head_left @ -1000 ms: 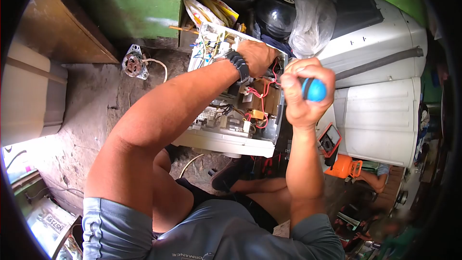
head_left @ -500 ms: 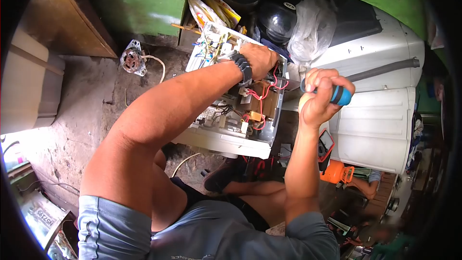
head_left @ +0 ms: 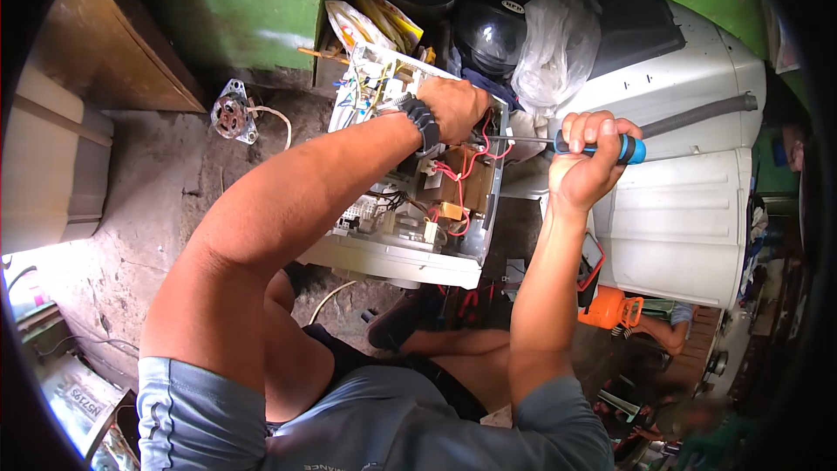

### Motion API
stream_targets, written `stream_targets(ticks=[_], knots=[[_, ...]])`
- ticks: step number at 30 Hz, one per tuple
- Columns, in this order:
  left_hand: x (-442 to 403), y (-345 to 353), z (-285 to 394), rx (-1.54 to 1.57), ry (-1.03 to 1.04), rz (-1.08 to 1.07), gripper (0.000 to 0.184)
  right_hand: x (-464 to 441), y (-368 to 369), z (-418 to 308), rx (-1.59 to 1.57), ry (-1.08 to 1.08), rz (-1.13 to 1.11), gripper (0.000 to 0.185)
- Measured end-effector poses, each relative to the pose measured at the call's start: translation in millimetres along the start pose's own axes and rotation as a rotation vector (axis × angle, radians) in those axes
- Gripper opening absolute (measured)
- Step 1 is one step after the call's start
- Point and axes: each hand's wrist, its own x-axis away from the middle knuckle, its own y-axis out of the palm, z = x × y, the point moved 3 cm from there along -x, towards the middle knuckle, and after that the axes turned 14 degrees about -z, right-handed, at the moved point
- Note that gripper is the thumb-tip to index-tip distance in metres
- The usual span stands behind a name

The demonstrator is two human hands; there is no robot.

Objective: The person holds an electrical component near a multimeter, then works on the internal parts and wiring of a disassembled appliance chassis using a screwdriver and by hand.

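In my right hand (head_left: 595,157) is a blue and black screwdriver (head_left: 634,150), fist wrapped round its handle, its shaft pointing left across the side wall of an opened appliance (head_left: 388,268). My left hand (head_left: 453,110), with a black watch on the wrist, reaches into the top of that appliance. Its fingertips are hidden, so what they touch does not show. Red wires (head_left: 460,176) and a brown transformer-like block (head_left: 477,183) lie below my left hand. Blue, yellow and white wires (head_left: 370,78) fill the left part of the casing.
A small motor (head_left: 234,115) with a pale cable lies on the floor at left. White panels (head_left: 671,222) and a grey hose (head_left: 706,115) are at right. A black helmet (head_left: 490,35) and plastic bag (head_left: 558,52) sit behind. Another person's arm (head_left: 660,331) shows near an orange object (head_left: 608,307).
My right hand has moved right from above the casing's edge, and the screwdriver has tilted from pointing down to lying nearly level, its shaft now visible. My left hand stays inside the appliance.
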Motion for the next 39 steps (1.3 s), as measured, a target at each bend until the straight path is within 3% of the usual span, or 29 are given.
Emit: stream_targets(ticks=[1, 3, 7, 9, 11, 12, 17, 23, 25, 26, 30, 31, 33, 34, 37, 39], knots=[[-2, 0, -1, -0.004, 0.001, 0.001, 0.031, 0, 0, 0, -0.001, -0.004, 0.002, 0.017], [-3, 1, -1, 0.002, 0.000, -0.004, 0.030, 0, 6, -2, -0.058, 0.017, -0.296, 0.016], [-1, 0, -1, 0.015, 0.011, -0.002, 0.030, -5, -9, -2, -0.273, 0.092, -0.374, 0.017], [-2, 0, -2, 0.019, 0.008, 0.001, 0.030, -3, -3, 0, -0.243, 0.075, -0.274, 0.016], [-1, 1, -1, 0.016, 0.013, 0.000, 0.030, 1, 7, -4, 0.034, 0.031, 0.062, 0.014], [-1, 1, -2, 0.025, 0.032, 0.012, 0.030, 2, 12, -7, 0.055, 0.002, 0.106, 0.014], [-3, 1, -3, -0.005, 0.031, -0.008, 0.033, 4, -8, -1, -0.193, 0.001, -0.051, 0.013], [0, -2, -3, 0.019, 0.045, 0.017, 0.033, 0, 11, -2, 0.027, 0.007, 0.169, 0.017], [-1, 1, -2, 0.027, 0.041, 0.012, 0.034, 0, 26, -4, 0.028, -0.010, 0.142, 0.016], [-3, 2, -1, 0.026, 0.044, 0.013, 0.034, -1, 21, -6, -0.023, 0.006, -0.009, 0.015], [-1, 1, -2, 0.020, 0.025, -0.009, 0.034, 0, -13, 2, -0.365, 0.004, -0.176, 0.015], [0, 1, -2, 0.037, 0.031, 0.008, 0.034, -3, -11, 1, -0.363, 0.002, -0.174, 0.015], [0, -1, 0, 0.044, 0.054, 0.021, 0.034, -5, -6, 0, -0.116, 0.073, 0.105, 0.015], [1, -1, 0, 0.030, 0.047, 0.019, 0.034, -5, 5, -2, -0.126, 0.056, 0.099, 0.015], [1, -1, 0, 0.008, 0.040, 0.039, 0.034, -4, 14, 0, -0.250, 0.025, -0.272, 0.012], [0, 0, -1, 0.013, 0.030, -0.013, 0.035, -8, -3, 0, -0.354, 0.049, -0.282, 0.011]])
